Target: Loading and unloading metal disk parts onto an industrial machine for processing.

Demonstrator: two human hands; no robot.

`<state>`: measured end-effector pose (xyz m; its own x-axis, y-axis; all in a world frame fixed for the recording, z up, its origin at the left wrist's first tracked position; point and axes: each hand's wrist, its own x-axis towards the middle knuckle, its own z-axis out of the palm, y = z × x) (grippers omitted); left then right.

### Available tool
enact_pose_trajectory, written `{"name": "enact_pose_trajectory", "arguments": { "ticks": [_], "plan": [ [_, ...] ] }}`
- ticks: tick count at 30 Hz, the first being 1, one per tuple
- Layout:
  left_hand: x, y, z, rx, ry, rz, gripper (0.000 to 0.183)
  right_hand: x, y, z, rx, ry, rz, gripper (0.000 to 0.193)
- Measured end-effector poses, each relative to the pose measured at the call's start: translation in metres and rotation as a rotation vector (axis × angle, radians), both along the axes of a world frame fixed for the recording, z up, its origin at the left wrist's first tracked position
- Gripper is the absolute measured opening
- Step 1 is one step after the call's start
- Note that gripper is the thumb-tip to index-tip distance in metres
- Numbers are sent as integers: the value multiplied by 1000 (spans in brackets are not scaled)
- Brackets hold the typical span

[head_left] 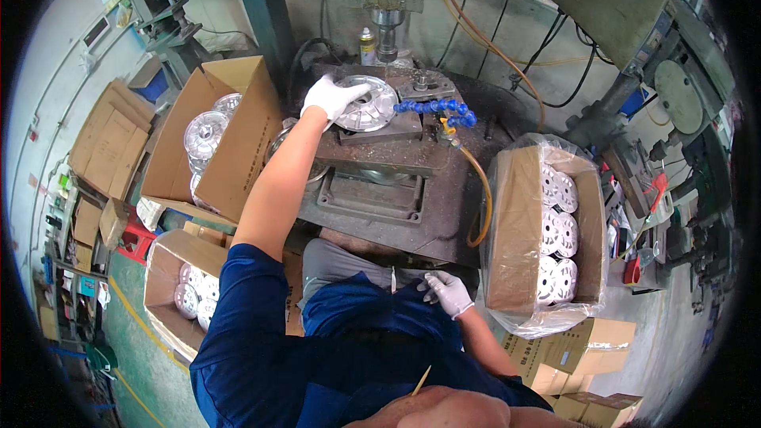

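My left hand (333, 98), in a white glove, holds the left side of a round silver metal disc (374, 111) with slots and a raised centre. The disc lies on a dark metal block (380, 133) on the machine table, below and in front of the spindle (387, 36). A blue segmented coolant hose (432, 106) points at the disc's right side. Down by my lap, my gloved right hand (449, 295) rests with its fingers loosely apart and nothing visible in it.
An open carton (238, 166) with silver discs stands left of the table, with a lower carton (170, 254) nearer me. On the right, a plastic-lined carton (507, 230) holds stacked discs. A spray can (367, 46) stands behind the table; an orange hose (482, 190) hangs at its right.
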<state>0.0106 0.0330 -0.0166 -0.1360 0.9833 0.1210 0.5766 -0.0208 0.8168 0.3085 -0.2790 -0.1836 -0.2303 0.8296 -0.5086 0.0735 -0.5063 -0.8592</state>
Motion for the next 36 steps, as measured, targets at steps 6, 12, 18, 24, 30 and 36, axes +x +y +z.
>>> {"name": "enact_pose_trajectory", "arguments": {
  "ticks": [6, 12, 18, 24, 30, 36],
  "plan": [
    [1, -5, 21, -208, 110, -111, 84, -2, 9, -13, 24, -42, 67, 31],
    [-2, 2, 19, -350, 233, -99, 87, -2, 12, -12, 94, -98, 99, 34],
    [-7, 2, 15, -266, 287, -53, 90, 1, 4, -8, 68, -153, 121, 29],
    [-9, 4, 0, -202, 117, -73, 85, -1, 0, -21, 46, -131, 124, 28],
    [-9, 8, -3, -221, 131, -56, 84, -13, 4, -73, -237, 94, 106, 35],
    [-5, 8, -2, -199, 134, -82, 77, -10, 22, -127, -471, 335, 55, 44]
  ]
}}
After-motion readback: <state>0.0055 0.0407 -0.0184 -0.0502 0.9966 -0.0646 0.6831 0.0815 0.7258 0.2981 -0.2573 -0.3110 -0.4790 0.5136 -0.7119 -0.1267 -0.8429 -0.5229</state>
